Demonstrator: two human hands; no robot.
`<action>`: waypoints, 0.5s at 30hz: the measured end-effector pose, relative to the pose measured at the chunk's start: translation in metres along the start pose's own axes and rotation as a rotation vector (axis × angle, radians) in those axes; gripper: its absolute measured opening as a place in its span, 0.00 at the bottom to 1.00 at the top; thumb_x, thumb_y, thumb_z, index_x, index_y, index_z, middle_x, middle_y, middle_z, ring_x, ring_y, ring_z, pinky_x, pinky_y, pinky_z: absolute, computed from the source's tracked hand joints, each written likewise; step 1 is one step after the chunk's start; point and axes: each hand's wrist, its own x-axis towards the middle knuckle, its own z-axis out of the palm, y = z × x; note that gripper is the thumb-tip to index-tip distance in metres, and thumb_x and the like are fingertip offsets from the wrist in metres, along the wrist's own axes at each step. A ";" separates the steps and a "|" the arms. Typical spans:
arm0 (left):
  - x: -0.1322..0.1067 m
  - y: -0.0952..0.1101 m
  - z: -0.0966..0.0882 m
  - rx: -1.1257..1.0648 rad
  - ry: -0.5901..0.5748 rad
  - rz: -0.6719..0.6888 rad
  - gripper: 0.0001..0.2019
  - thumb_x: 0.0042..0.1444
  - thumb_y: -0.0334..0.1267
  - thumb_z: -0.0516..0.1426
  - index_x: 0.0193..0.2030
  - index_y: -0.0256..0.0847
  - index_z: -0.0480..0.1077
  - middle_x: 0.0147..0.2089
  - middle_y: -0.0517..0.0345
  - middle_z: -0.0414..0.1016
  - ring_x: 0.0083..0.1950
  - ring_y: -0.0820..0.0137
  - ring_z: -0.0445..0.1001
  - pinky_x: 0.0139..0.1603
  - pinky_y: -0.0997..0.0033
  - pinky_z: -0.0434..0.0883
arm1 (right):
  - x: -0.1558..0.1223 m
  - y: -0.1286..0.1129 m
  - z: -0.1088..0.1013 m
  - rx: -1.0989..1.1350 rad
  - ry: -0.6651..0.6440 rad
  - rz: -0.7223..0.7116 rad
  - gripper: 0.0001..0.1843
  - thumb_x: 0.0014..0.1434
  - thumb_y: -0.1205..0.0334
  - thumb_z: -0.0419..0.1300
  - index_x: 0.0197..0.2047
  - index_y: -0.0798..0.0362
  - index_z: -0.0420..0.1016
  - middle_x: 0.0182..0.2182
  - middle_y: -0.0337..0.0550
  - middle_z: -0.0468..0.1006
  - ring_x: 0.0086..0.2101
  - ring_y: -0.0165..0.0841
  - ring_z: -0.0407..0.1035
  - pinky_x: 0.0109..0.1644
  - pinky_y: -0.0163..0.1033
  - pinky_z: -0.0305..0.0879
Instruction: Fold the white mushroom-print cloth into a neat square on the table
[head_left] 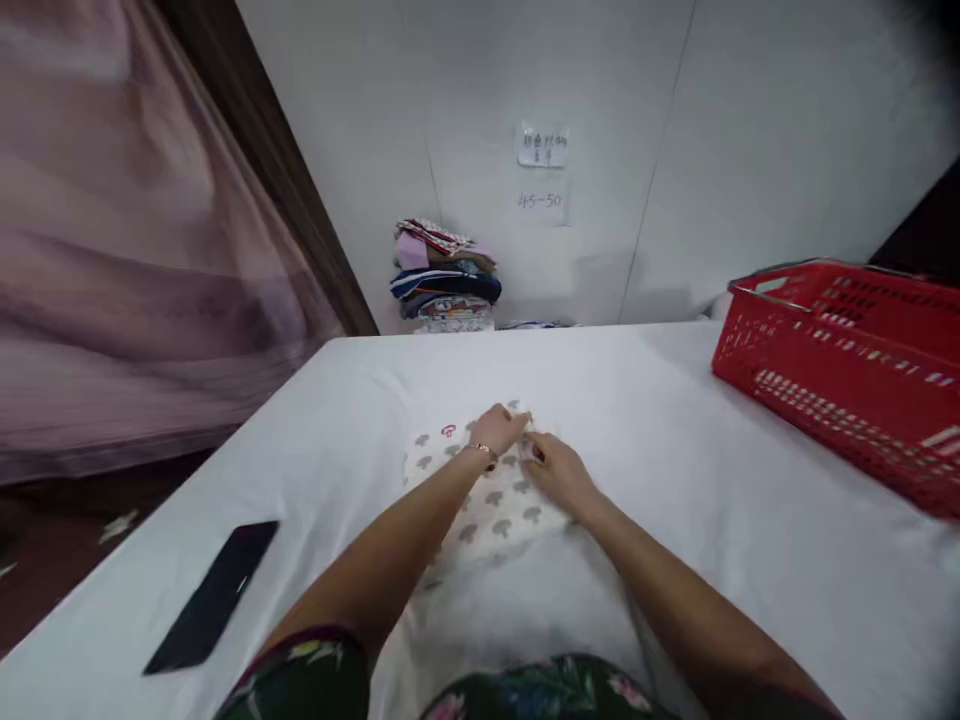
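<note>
A white cloth garment printed with grey mushrooms (pixel 501 500) lies on the white-covered table in front of me, with one red mushroom outline near its far left part. My left hand (pixel 498 428), with a thin bracelet at the wrist, reaches across to the cloth's far right part, its fingers closed at the fabric there. Close beside it, my right hand (pixel 556 466) pinches the right edge of the same cloth between thumb and fingers. The fingertips of both hands are partly hidden or blurred.
A black phone-like slab (pixel 214 595) lies on the white table (pixel 637 380) at the left. A red plastic basket (pixel 810 385) stands at the right. Folded clothes (pixel 447 275) are stacked at the far edge, by a wall with paper signs (pixel 543 147). A pink curtain (pixel 142 240) hangs left.
</note>
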 end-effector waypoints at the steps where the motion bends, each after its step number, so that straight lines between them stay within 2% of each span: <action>1: 0.004 0.003 0.002 0.017 -0.009 -0.022 0.26 0.49 0.60 0.51 0.43 0.37 0.66 0.43 0.45 0.75 0.45 0.56 0.73 0.41 0.65 0.66 | -0.002 -0.001 0.002 -0.012 -0.008 -0.040 0.18 0.54 0.70 0.52 0.49 0.52 0.64 0.38 0.42 0.70 0.39 0.33 0.64 0.40 0.36 0.59; 4: 0.016 0.011 0.004 0.041 -0.028 -0.065 0.28 0.45 0.57 0.56 0.46 0.35 0.66 0.45 0.39 0.74 0.47 0.53 0.72 0.41 0.64 0.66 | -0.005 -0.004 0.007 -0.025 -0.028 -0.133 0.19 0.55 0.71 0.51 0.50 0.50 0.64 0.42 0.44 0.68 0.42 0.34 0.63 0.42 0.36 0.59; 6: 0.025 0.014 0.003 0.040 -0.034 -0.066 0.23 0.43 0.49 0.59 0.43 0.34 0.68 0.46 0.38 0.73 0.48 0.53 0.72 0.42 0.65 0.66 | -0.006 -0.002 0.005 -0.028 -0.039 -0.178 0.20 0.54 0.72 0.50 0.50 0.51 0.65 0.42 0.45 0.68 0.43 0.34 0.62 0.44 0.37 0.60; 8: 0.033 0.015 0.000 0.013 -0.028 -0.064 0.16 0.44 0.41 0.58 0.39 0.35 0.69 0.45 0.39 0.74 0.48 0.55 0.72 0.42 0.66 0.66 | -0.004 0.002 0.001 0.031 -0.029 -0.191 0.20 0.54 0.73 0.49 0.49 0.50 0.66 0.41 0.45 0.68 0.42 0.34 0.63 0.44 0.37 0.60; 10: 0.038 0.017 -0.001 -0.039 -0.018 -0.066 0.11 0.48 0.39 0.55 0.36 0.36 0.69 0.41 0.42 0.76 0.45 0.59 0.74 0.40 0.68 0.67 | -0.001 0.009 -0.005 0.126 0.026 -0.143 0.20 0.52 0.74 0.49 0.47 0.50 0.67 0.40 0.43 0.69 0.39 0.33 0.64 0.43 0.37 0.60; 12: 0.040 0.019 0.001 -0.115 -0.021 -0.072 0.09 0.51 0.38 0.53 0.36 0.36 0.69 0.36 0.45 0.77 0.39 0.62 0.76 0.36 0.70 0.68 | 0.002 0.017 -0.011 0.189 0.070 -0.032 0.19 0.49 0.73 0.50 0.44 0.50 0.68 0.36 0.41 0.69 0.35 0.32 0.64 0.40 0.36 0.60; 15: 0.040 0.021 0.014 -0.245 -0.071 -0.093 0.09 0.51 0.38 0.54 0.38 0.36 0.67 0.28 0.52 0.76 0.29 0.66 0.76 0.28 0.73 0.69 | 0.006 0.027 -0.015 0.169 0.000 0.149 0.17 0.45 0.73 0.51 0.40 0.52 0.69 0.29 0.39 0.69 0.30 0.31 0.62 0.35 0.34 0.56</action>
